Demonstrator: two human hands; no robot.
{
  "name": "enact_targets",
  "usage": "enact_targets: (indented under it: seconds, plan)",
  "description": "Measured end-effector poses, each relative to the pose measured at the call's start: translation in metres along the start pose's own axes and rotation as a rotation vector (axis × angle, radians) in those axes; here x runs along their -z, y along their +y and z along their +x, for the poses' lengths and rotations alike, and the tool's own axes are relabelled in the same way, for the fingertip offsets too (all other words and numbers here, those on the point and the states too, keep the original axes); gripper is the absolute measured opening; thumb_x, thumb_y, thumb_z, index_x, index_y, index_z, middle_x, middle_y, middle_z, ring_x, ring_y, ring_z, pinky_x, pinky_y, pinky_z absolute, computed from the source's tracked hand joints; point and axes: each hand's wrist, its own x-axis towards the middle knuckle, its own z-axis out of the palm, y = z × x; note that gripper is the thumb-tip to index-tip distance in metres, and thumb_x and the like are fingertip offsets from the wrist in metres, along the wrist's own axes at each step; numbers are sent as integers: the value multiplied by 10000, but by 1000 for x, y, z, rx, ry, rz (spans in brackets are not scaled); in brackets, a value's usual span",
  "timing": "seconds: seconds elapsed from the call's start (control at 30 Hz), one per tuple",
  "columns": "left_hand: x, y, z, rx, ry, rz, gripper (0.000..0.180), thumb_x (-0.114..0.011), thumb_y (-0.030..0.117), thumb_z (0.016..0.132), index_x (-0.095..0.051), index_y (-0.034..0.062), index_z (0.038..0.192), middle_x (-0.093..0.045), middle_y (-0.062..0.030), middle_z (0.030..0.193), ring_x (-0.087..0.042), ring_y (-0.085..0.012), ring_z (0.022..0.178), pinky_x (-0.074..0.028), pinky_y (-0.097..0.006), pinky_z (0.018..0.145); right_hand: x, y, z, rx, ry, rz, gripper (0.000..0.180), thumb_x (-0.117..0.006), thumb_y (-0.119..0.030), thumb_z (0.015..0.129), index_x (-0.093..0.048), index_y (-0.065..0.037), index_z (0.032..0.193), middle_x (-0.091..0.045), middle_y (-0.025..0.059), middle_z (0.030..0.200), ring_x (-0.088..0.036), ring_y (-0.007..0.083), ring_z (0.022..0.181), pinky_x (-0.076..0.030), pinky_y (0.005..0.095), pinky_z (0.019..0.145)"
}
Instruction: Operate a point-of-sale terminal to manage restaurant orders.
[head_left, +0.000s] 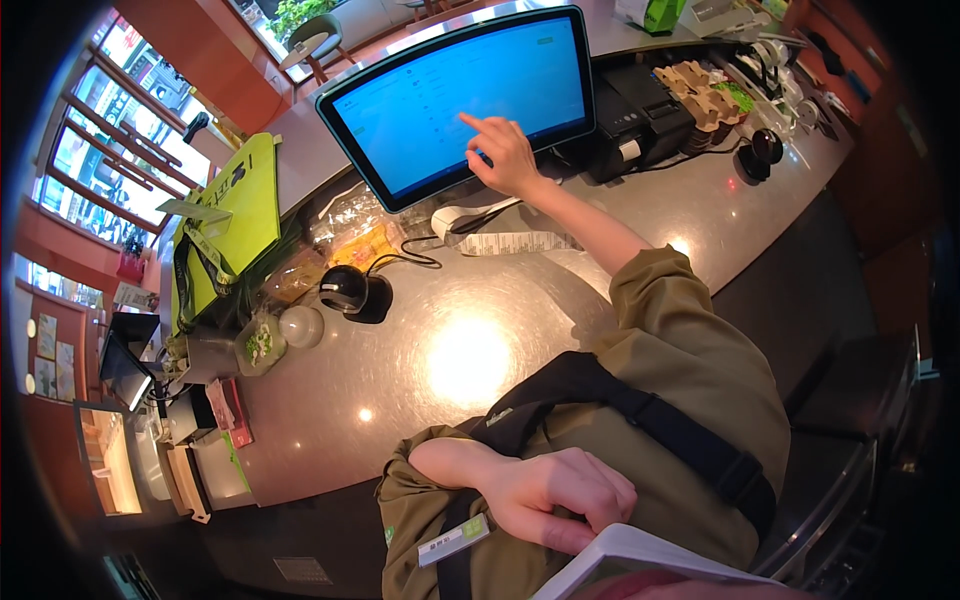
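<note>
My right hand (pixel 503 155) reaches up to a touchscreen (pixel 400 110) with a lit blue display. Its index finger points at the middle of the screen, and the other fingers are loosely bent with nothing in them. Whether the fingertip touches the glass I cannot tell. Held across my body, my left hand (pixel 565 492) has its fingers curled in; what they close on, if anything, is hidden. Close beside its fingers is a white curved edge (pixel 640 555). Below the screen a paper roll (pixel 455 220) trails a long printed receipt strip (pixel 515 243).
A black round scanner (pixel 345 288) with a cable stands on the metal counter (pixel 330 400). Left are a lime-green bag (pixel 245 195), clear packets (pixel 365 245) and a plastic container (pixel 260 343). To the right sit a black printer (pixel 655 115), cardboard cup carriers (pixel 705 95) and another black device (pixel 765 150).
</note>
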Motion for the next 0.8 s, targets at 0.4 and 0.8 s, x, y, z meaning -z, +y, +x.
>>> enact_targets:
  seconds: [0.4, 0.8]
  plan:
    - [-2, 1, -1, -19, 13, 14, 285, -479, 154, 1006, -605, -83, 912, -605, -156, 765, -591, -298, 641, -432, -396, 581, -5, -2, 12, 51, 7, -4, 97, -659, -141, 785, -613, -62, 754, -608, 85, 1325, -562, 272, 1061, -427, 395, 873]
    - [-2, 0, 0, -2, -3, 7, 303, -464, 171, 1016, -603, -83, 928, -602, -152, 764, -589, -298, 644, -436, -396, 589, -6, -7, -1, 18, 4, 28, 85, -664, -107, 771, -603, -51, 751, -601, 95, 1338, -580, 271, 1014, -435, 375, 841]
